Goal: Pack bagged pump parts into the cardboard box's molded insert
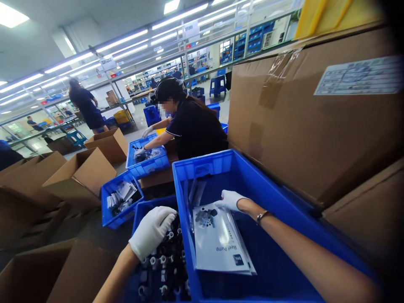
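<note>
Gloves on both hands. My left hand (152,230) reaches down into the bin of black parts (164,269), fingers curled over them, grip hidden. My right hand (230,199) pinches the top edge of the packet (219,244) lying in the big blue bin (221,166). I should lay packets flat, corners squared.

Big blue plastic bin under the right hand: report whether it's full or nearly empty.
Nearly empty. The big blue plastic bin holds only a thin stack of clear printed packets, touched by the white-gloved right hand; bare floor shows.
</note>
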A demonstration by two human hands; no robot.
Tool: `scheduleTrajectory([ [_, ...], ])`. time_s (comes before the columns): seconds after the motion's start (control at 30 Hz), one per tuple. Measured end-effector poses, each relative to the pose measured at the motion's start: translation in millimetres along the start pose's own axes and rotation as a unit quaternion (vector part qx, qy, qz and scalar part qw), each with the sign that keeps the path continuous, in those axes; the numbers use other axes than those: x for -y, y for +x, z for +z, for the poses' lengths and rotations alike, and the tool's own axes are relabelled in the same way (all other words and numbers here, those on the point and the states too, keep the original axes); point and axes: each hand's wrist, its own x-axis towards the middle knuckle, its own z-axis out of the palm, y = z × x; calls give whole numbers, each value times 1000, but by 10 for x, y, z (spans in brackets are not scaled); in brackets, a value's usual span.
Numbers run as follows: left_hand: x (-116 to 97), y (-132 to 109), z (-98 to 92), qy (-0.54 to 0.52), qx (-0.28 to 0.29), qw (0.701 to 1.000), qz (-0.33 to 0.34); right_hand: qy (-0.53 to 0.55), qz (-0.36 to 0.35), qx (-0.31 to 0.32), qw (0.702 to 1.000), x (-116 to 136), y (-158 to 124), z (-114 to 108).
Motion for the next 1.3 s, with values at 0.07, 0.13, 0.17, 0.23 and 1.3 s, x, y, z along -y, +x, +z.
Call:
scheduleTrajectory([
  [0.07,23,-21,3,-10,-6,1000,-6,9,-12,33,999,-5,-9,-34],
  [0.13,48,-41,7,-19,-10,1000,-12,19,-33,67,997,-27,-33,-92],
  [0.17,62,-53,8,-23,-11,1000,-15,25,-42,83,995,-46,-50,-127],
  [0.23,93,-77,7,-29,-13,999,-22,40,-54,114,991,-97,-91,-202],
  [1.3,-756,374,1353,-219,197,933,-207,366,-134,100,916,41,-357,-389],
])
